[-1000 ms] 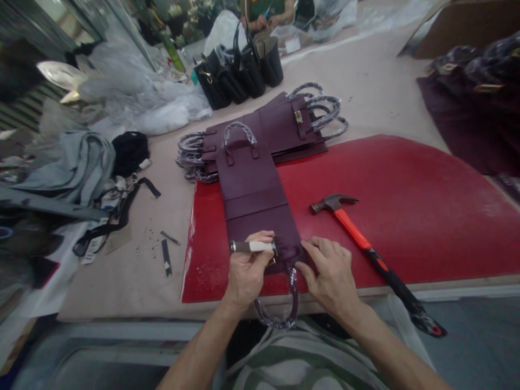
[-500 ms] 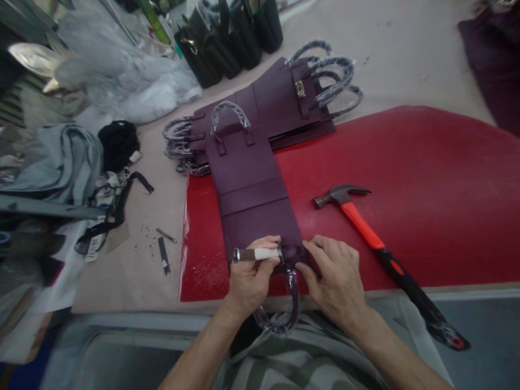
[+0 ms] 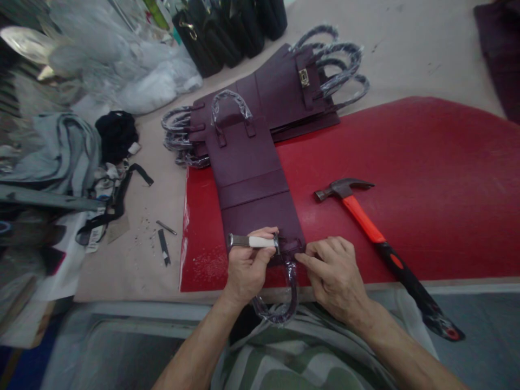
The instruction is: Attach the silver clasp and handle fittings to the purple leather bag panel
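A long dark purple leather bag panel [image 3: 254,157] lies on the red mat, with plastic-wrapped handles at both ends. My left hand [image 3: 247,271] is closed around a metal hand punch [image 3: 252,241] with a white band, its wide head resting by the near handle's tab. The near wrapped handle [image 3: 280,314] hangs over the table edge toward me. At the panel's near right corner, my right hand [image 3: 335,273] has its index finger stretched out to the tab [image 3: 293,246]; its other fingers are loosely bent, and I see nothing held in them.
On the red mat [image 3: 426,189], a claw hammer [image 3: 365,219] lies to the right, its handle past the table edge. More purple panels [image 3: 284,92] are stacked behind. Small metal tools [image 3: 164,248] lie left. Black bags [image 3: 227,38] and clear plastic [image 3: 162,70] fill the back.
My right hand has drawn its thumb back from the panel edge, with the index finger now pointing at the tab. The punch stays in my left hand. The view has shifted slightly.
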Available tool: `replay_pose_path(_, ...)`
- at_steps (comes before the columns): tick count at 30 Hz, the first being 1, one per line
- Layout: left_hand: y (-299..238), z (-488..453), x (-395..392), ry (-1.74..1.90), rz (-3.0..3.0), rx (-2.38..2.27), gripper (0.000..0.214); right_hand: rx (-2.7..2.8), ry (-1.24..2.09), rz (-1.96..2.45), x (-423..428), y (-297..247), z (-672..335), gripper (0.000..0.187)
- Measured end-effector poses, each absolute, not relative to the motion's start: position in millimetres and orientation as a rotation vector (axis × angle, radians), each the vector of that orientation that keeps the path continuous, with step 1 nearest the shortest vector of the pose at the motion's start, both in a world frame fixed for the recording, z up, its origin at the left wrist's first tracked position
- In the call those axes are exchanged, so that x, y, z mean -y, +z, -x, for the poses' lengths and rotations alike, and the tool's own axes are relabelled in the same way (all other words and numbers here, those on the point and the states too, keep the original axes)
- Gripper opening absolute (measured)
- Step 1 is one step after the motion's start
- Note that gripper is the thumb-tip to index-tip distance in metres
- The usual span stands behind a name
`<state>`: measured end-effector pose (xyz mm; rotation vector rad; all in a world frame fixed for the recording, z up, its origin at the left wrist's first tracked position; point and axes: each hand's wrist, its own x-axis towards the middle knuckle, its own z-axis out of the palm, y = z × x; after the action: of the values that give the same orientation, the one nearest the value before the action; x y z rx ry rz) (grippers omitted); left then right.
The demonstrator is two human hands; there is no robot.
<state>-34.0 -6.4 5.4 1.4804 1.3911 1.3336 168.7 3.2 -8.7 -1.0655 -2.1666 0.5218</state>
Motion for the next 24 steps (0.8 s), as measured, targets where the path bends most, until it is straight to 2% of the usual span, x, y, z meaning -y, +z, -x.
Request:
replay_pose_path(17,3.2,33.1,5.6,1.346,-1.540,-1.375,0.012,2.283,0.560,1.118,-5.6,-6.2,-166.8,0.027)
replay_pose_path(24,3.4,32.1,7.4,1.384,-1.653,-1.308,0.016,2.277,0.434,1.089,-1.9,-9.1,-167.0,0.034)
